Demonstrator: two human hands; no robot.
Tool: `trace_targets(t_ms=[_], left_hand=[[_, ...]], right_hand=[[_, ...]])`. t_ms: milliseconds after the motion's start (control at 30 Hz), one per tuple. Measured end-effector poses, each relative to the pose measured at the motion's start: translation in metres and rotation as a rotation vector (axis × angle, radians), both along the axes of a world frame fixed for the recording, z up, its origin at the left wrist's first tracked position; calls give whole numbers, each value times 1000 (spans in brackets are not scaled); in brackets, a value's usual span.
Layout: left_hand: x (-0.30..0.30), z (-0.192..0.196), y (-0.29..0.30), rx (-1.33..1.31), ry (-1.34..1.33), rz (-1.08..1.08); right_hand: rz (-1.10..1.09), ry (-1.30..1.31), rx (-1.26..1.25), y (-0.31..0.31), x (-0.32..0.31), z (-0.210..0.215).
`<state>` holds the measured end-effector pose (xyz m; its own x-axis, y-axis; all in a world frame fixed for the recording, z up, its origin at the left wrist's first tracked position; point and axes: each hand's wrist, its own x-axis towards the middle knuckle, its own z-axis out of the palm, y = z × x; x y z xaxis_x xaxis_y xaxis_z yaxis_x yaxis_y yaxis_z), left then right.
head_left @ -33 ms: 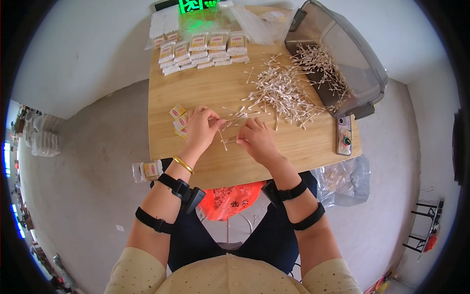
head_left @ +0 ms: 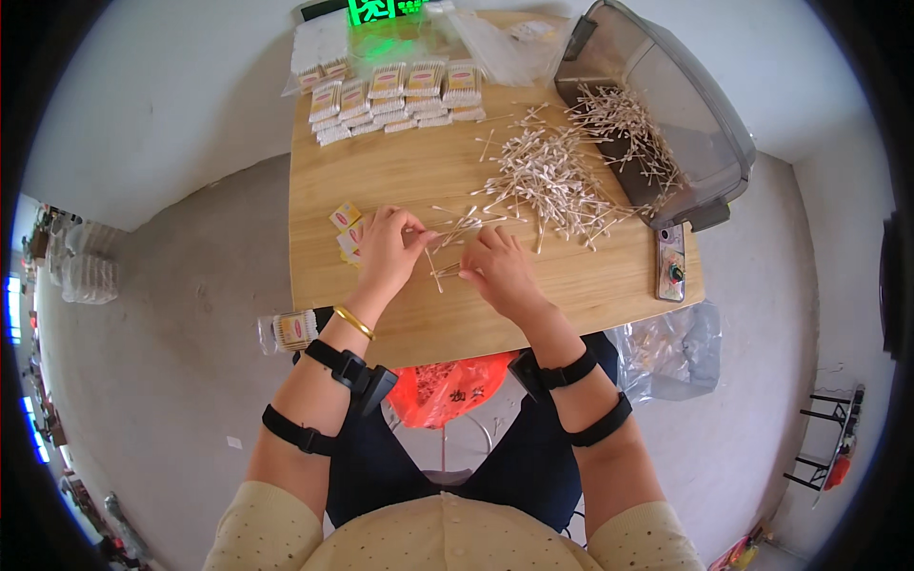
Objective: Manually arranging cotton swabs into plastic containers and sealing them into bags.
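Head view, looking down over a seated person's forearms onto a small wooden counter.

The left hand is curling over a thin bunch of cotton swabs, thumb and fingertips pinching their near ends. The right hand is resting just right of that bunch, fingers bent and closing on a few swabs lying under it; how many it is gripping cannot be told. Both hands are sitting near the middle of the counter, close together but not quite touching.

Nothing is differing between the two pictures taken at this instant: hands, swabs and packets are lying in the same places, so the gathering of swabs is showing no visible progress.

Relative to the hands: a loose heap of cotton swabs is spreading up and to the right. Beyond it, a grey plastic bin is lying tipped at the counter's right edge, more swabs spilling inside. Small yellow packets are sitting just left of the left hand. Rows of filled swab packets are lining the far edge. A phone is lying well to the right. A clear plastic bag is hanging below the counter's right corner.
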<state>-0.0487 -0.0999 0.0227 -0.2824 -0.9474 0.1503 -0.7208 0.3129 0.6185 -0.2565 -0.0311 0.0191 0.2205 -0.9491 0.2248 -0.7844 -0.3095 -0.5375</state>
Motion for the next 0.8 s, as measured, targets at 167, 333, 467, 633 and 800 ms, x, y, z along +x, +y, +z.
trace_targets(t_ms=[167, 333, 467, 633, 800], left_hand=[[17, 8, 32, -96, -63, -73], [19, 10, 41, -258, -176, -308], [22, 8, 31, -251, -166, -317], [27, 16, 48, -210, -175, -381], [0, 8, 72, -242, -141, -360]], right_hand=[[-32, 11, -23, -2, -5, -1], [-16, -46, 10, 0, -5, -4], [-42, -116, -13, 6, -6, -7], [-166, -114, 35, 11, -9, -15], [-188, -110, 23, 16, 8, -11]])
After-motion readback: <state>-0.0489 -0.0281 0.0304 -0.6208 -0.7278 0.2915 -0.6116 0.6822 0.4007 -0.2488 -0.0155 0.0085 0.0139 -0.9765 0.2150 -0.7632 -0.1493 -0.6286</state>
